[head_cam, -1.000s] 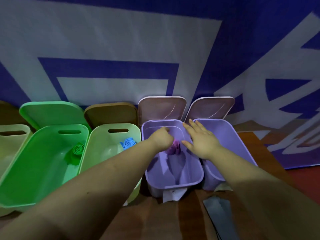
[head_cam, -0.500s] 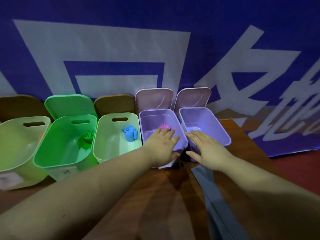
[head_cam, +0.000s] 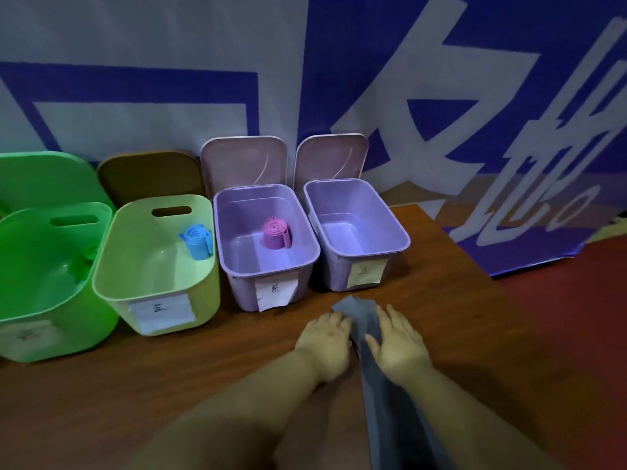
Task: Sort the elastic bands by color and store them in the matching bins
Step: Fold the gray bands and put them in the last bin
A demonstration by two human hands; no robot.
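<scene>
Resting both hands [head_cam: 363,344] on flat grey band [head_cam: 376,395].

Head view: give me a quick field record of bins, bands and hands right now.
bright green bin: rolled green band
pale green bin: rolled blue band
left purple bin: rolled pink-purple band
right purple bin: no band seen inside
grey band: flat on table
left hand: on grey band's far end
right hand: on grey band's far end

Both hands [head_cam: 361,344] low, fingers [head_cam: 390,315] loosely extended
</scene>
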